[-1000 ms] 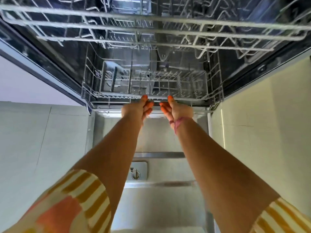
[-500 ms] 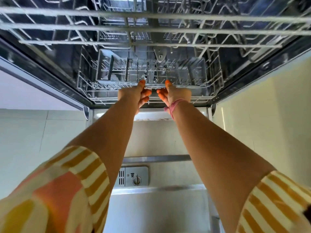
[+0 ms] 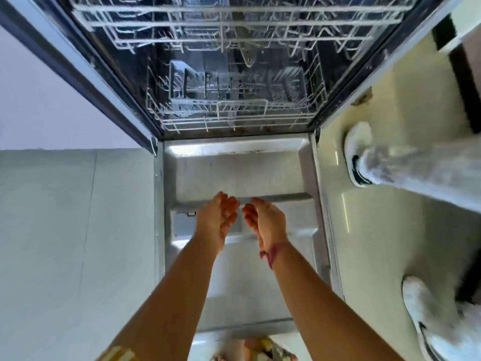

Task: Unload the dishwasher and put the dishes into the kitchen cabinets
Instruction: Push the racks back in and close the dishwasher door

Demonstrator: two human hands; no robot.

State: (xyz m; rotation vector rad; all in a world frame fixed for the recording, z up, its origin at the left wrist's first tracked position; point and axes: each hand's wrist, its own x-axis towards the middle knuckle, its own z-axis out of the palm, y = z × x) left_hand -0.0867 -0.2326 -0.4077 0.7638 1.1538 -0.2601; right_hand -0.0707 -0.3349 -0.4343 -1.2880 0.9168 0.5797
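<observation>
My left hand [image 3: 217, 221] and right hand [image 3: 265, 222] hover side by side, palms facing, fingers relaxed, holding nothing, above the lowered dishwasher door [image 3: 234, 173]. Beyond, the lower rack [image 3: 234, 118] sits inside the dishwasher tub, upper rack [image 3: 234, 24] farthest.
</observation>
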